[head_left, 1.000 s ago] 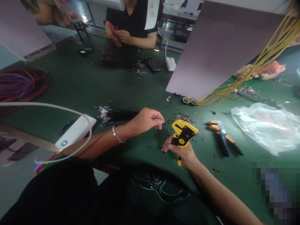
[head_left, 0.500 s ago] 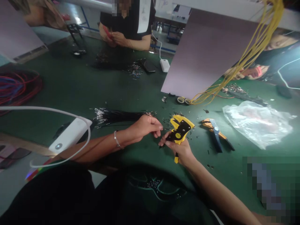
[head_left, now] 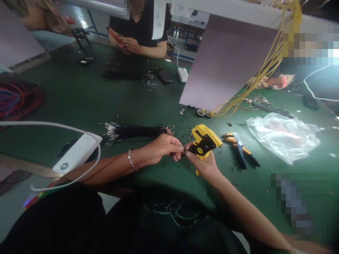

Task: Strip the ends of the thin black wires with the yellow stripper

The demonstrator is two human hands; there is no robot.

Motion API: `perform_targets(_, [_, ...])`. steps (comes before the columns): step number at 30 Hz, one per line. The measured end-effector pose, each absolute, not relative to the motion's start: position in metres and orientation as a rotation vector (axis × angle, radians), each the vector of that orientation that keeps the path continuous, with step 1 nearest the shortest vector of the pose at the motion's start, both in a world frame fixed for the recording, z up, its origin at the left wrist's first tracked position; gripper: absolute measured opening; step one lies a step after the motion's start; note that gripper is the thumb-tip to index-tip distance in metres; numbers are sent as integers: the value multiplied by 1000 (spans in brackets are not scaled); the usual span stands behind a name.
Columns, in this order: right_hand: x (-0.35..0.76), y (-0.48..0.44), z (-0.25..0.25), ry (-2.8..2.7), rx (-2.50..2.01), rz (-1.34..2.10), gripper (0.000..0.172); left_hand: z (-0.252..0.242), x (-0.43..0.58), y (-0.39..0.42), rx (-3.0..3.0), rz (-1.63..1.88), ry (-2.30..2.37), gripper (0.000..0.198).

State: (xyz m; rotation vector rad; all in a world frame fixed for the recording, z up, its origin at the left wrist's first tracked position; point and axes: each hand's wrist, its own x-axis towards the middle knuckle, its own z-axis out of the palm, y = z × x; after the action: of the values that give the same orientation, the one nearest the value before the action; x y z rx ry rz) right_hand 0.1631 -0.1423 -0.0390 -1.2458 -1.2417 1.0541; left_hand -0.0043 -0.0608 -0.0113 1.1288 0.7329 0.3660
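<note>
My right hand [head_left: 205, 165] grips a yellow and black wire stripper [head_left: 204, 140], held above the green table [head_left: 79, 98]. My left hand [head_left: 164, 147], with a bracelet on the wrist, is pinched shut at the tool's left side, fingertips touching my right thumb; what it pinches is too small to make out. Just behind my left hand lies a bundle of thin black wires with bare metal ends [head_left: 129, 130].
An orange and blue plier tool [head_left: 239, 148] and a clear plastic bag [head_left: 283, 135] lie to the right. Yellow wires [head_left: 254, 81] hang by a grey board [head_left: 225, 60]. A white power bank [head_left: 74, 157] with cable sits left. Another person [head_left: 140, 31] works opposite.
My left hand has moved right and down until its fingertips meet my right thumb at the stripper. The stripper has risen slightly.
</note>
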Motion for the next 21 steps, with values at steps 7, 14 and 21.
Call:
perform_targets(7, [160,-141,-40,-1327,-1263,922,24,-7,-6,-61,1168,387,694,9])
perform_targets(14, [164,-139,-43,-1314,-1241,943,22,-5,-6,-61,1288,408,720,8])
perform_targets(21, [163,-141,-44,-1292,-1183,992,18,-2,-6,-59,1388,421,752,6])
